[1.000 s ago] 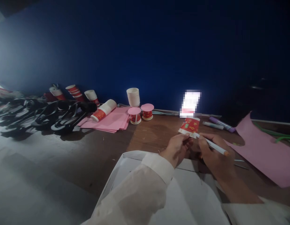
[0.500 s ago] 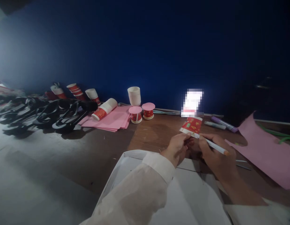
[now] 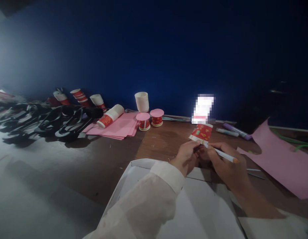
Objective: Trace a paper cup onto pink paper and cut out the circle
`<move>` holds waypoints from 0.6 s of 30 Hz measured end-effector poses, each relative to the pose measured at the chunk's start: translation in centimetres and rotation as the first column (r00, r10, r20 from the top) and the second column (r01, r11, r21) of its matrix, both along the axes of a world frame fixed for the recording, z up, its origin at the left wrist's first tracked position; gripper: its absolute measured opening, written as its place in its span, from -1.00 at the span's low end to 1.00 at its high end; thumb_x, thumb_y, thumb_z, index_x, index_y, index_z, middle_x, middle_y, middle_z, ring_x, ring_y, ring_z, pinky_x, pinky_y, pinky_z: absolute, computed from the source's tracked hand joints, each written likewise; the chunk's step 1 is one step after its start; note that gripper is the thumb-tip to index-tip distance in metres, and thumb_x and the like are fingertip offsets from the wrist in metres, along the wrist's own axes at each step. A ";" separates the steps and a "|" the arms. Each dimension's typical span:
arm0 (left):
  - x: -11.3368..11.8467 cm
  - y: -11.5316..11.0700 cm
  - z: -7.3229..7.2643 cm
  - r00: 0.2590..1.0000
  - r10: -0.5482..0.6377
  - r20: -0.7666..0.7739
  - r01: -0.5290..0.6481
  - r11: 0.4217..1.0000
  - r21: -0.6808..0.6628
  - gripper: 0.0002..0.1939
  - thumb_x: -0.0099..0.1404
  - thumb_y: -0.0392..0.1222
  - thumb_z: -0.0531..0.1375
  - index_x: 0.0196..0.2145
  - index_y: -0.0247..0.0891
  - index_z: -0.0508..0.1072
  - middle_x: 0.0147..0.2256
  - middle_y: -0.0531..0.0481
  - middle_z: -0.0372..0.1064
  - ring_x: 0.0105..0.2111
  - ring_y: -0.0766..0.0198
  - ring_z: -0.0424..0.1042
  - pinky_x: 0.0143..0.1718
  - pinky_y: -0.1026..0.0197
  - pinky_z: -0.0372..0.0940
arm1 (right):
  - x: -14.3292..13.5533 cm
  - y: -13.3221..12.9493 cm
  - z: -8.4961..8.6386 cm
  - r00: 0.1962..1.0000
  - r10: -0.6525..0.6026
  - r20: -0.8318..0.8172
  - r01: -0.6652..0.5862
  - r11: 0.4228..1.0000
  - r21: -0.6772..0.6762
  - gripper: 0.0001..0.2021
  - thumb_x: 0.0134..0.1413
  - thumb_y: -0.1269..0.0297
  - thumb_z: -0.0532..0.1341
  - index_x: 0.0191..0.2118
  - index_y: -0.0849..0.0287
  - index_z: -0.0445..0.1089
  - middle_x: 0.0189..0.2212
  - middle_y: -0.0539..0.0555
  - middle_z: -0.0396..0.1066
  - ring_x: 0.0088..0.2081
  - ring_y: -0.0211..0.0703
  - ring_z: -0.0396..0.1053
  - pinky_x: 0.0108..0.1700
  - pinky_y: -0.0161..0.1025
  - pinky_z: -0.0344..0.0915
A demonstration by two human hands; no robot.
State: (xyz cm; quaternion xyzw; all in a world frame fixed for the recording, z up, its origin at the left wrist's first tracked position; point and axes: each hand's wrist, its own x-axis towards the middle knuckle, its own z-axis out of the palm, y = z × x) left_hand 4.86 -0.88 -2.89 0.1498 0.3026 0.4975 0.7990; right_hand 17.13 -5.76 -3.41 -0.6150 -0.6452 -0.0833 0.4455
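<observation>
Blue wall [image 3: 144,49] stands behind the brown counter [image 3: 166,142]. Near the counter's back edge is a red paper cup [image 3: 202,132]. My left fingers [image 3: 195,144] pinch its white rim, and my right fingers [image 3: 220,145] are closed round a white pen [image 3: 225,155], its front end at that rim. I think I am marking the rim. Next, I guess, I need to hold the cup steady and push the pen gently. Pink paper [image 3: 288,162] lies by the counter's right side.
</observation>
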 end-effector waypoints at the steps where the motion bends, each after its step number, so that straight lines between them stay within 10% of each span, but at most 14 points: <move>1: 0.0 0.0 0.0 1.000 -0.002 0.000 0.002 1.000 0.007 -0.82 0.24 -0.42 0.28 -0.52 -0.36 0.49 -0.52 -0.01 0.37 -0.49 0.41 0.37 -0.36 0.38 0.29 | 0.0 0.0 0.0 1.000 -0.001 -0.009 0.001 1.000 -0.006 -0.83 0.20 0.15 0.22 -0.29 0.07 0.52 -0.37 0.06 0.60 -0.34 -0.03 0.52 -0.22 -0.14 0.33; 18: 0.3 0.1 0.0 1.000 -0.004 -0.008 0.004 0.999 -0.038 -0.89 0.26 -0.43 0.28 -0.44 -0.39 0.53 -0.47 -0.04 0.42 -0.48 0.42 0.38 -0.30 0.35 0.35 | -0.4 0.0 0.3 0.984 -0.110 -0.139 0.120 0.991 0.062 -0.78 0.21 0.10 0.22 -0.25 0.10 0.55 -0.32 0.12 0.60 -0.27 0.00 0.54 -0.12 -0.09 0.37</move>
